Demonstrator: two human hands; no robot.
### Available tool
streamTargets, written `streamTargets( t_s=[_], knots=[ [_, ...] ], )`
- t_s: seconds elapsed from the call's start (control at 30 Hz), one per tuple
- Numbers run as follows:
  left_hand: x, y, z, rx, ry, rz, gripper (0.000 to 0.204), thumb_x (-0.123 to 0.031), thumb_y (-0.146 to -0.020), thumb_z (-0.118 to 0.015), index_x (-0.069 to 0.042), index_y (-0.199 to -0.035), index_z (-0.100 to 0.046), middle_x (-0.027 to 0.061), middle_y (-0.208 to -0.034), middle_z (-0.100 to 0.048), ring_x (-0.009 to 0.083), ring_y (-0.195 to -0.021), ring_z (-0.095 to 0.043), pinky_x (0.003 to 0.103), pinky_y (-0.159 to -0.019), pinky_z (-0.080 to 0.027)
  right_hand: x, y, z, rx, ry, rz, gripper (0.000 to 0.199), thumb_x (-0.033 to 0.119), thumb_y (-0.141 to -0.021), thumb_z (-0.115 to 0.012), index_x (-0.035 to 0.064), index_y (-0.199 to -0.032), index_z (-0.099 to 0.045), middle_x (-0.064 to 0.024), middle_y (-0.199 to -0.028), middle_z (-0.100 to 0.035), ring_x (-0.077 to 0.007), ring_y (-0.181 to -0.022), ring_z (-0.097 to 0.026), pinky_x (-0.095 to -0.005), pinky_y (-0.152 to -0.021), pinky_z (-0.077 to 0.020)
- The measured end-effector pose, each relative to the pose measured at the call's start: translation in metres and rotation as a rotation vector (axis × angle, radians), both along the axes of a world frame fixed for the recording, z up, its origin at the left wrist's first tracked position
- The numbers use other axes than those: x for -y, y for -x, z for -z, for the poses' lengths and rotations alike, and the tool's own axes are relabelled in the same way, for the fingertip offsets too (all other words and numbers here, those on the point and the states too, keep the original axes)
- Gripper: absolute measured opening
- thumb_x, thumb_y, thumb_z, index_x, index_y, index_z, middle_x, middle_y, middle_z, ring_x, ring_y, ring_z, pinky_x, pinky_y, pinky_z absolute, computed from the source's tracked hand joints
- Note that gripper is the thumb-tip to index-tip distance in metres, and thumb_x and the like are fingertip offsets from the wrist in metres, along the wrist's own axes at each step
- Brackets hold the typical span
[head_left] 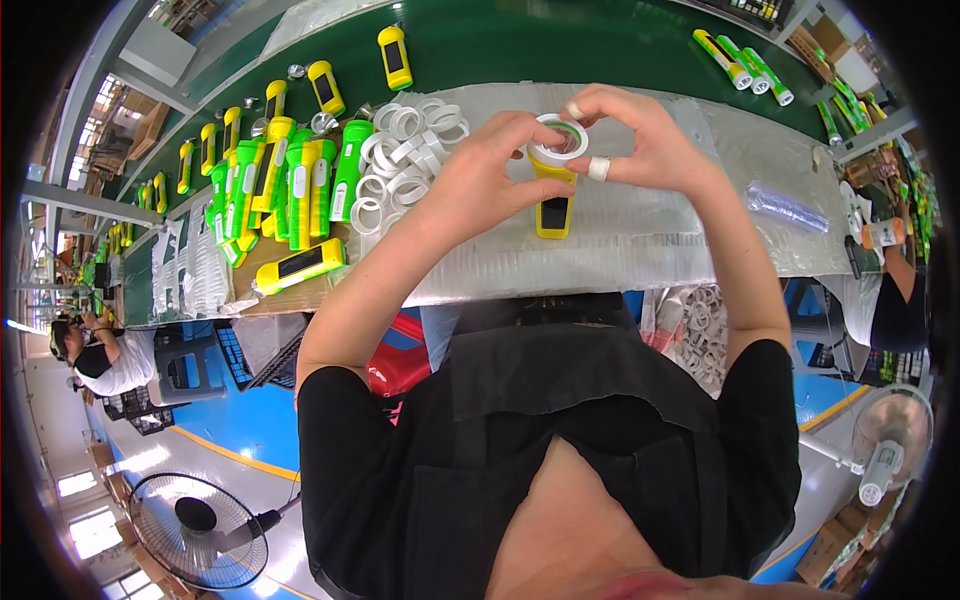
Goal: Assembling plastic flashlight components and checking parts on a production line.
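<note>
A yellow flashlight (553,218) with a dark panel stands head up in front of me, tilted slightly. At its head sits a white ring (556,161); whether it is seated or only resting there I cannot tell. My left hand (485,172) is closed round the flashlight's upper end, thumb on the yellow body and fingers at the ring. From the other side my right hand (652,138), with tape on thumb and finger, pinches the ring's rim. Loose white rings (407,160) lie piled beside my left forearm.
Green and yellow flashlights (270,185) are heaped at the left, and one yellow flashlight (300,266) lies by the near edge. A green belt (560,50) beyond carries more. Clear plastic sleeves (788,207) lie at the right. Co-workers (110,355) sit on both sides.
</note>
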State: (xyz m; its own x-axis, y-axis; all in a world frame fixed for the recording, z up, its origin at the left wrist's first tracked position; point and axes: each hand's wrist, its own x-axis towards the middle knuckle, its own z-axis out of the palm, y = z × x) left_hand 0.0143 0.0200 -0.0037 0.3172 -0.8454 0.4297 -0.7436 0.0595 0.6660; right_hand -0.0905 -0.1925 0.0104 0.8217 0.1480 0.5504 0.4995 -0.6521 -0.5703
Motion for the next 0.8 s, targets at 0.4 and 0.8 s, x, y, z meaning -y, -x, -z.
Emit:
streamTargets(
  t_s=[0.4,0.8],
  knots=[
    [0.018,0.012,0.015,-0.100,0.033,-0.003,0.036,-0.018,-0.076,-0.081,-0.008,-0.102,-0.058,0.0038,-0.103,-0.069,0.0216,-0.095,-0.067,0.033,-0.085,-0.052,0.001,-0.014,-0.052,-0.538,0.432,-0.161,0.027,0.023,-0.080,-0.072,0.0007,-0.091,-0.061,-0.0082,-0.081,-0.051,-0.0209,-0.071,-0.054,-0.0327,-0.063,-0.0449],
    [0.035,0.015,0.017,-0.051,0.047,-0.082,0.037,-0.018,-0.074,-0.081,-0.009,-0.104,-0.061,0.0056,-0.094,-0.068,0.0215,-0.083,-0.065,0.031,-0.074,-0.052,-0.018,-0.002,-0.048,-0.546,0.590,0.515,0.064,0.059,-0.069,-0.072,-0.0027,-0.085,-0.062,-0.0151,-0.079,-0.064,-0.0270,-0.072,-0.063,-0.0365,-0.062,-0.0487]
  ],
)
